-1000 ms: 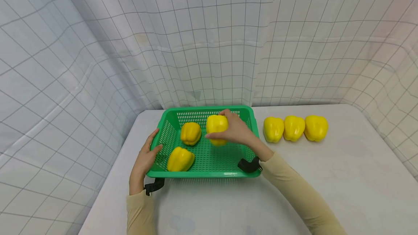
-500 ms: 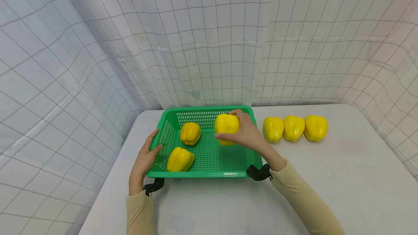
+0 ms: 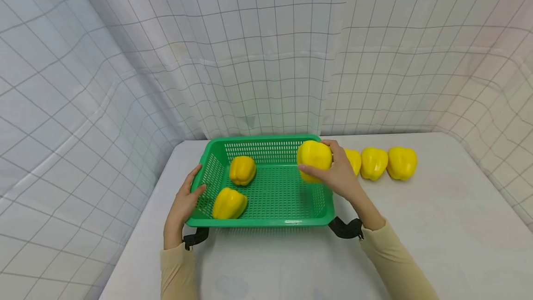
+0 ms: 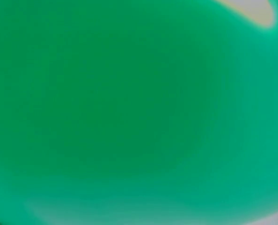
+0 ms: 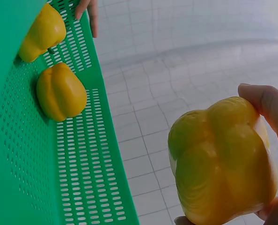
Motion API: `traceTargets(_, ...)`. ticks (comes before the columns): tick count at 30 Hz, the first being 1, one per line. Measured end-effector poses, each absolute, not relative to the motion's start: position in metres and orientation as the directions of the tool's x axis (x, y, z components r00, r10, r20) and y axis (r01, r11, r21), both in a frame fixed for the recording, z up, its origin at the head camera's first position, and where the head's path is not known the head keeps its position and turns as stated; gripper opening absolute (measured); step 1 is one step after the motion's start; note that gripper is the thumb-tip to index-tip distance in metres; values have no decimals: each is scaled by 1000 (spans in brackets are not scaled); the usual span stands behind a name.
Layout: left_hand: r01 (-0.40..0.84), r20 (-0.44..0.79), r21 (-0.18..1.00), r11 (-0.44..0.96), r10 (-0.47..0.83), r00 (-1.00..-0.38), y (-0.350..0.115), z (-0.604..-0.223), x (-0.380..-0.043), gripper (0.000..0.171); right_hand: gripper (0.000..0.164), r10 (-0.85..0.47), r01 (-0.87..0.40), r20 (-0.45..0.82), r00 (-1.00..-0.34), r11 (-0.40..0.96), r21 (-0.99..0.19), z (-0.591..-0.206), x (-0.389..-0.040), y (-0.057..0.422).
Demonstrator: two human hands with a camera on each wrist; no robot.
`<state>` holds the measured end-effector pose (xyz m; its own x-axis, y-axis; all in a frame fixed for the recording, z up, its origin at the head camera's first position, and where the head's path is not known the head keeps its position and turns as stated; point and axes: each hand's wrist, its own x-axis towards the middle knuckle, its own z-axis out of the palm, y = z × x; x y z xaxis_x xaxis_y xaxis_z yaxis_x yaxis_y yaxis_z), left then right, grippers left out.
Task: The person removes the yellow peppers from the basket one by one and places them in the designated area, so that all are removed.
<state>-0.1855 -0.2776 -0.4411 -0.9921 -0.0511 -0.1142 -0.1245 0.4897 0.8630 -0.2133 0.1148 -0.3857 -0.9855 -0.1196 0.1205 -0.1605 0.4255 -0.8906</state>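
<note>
In the head view my right hand (image 3: 342,172) grips a yellow bell pepper (image 3: 314,159) between thumb and fingers, raised over the right end of a green plastic basket (image 3: 266,222). The right wrist view shows the lumpy underside of the held bell pepper (image 5: 221,161). My left hand (image 3: 183,205) holds the basket's left rim, thumb on the inner side and fingers along the outside. Inside the basket lie two more yellow bell peppers, one toward the back (image 3: 242,170) and one at the front left (image 3: 229,203). Blurred green basket wall (image 4: 129,108) fills the left wrist view.
Right of the basket, three yellow bell peppers stand in a row on the white table (image 3: 416,226); the nearest pepper (image 3: 354,161) is partly hidden by my right hand. A white curtain with a grid pattern (image 3: 266,59) hangs behind and along both sides.
My right hand has carried its bell pepper to the right, from above the basket's middle to above its right rim. The left hand and the basket have stayed put.
</note>
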Motion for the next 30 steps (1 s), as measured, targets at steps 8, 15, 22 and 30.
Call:
traceTargets(8, -136, -126, 861, 490, -53, -991, -277, -439, -184, 61, 85, -15, -52, 51, -999, 353, -934, -398, -204, 146)
traceTargets(15, -135, -125, 863, 487, -54, -991, -277, -438, -185, 61, 91, 75, 32, -5, -997, 356, -934, -410, -199, 169)
traceTargets(22, -136, -124, 863, 487, -56, -991, -278, -439, -185, 61, 95, 86, 80, -52, -995, 366, -927, -420, -193, 183)
traceTargets(30, -122, -114, 863, 490, -46, -992, -278, -440, -185, 61, 101, 49, 124, -114, -992, 450, -884, -437, -191, 195)
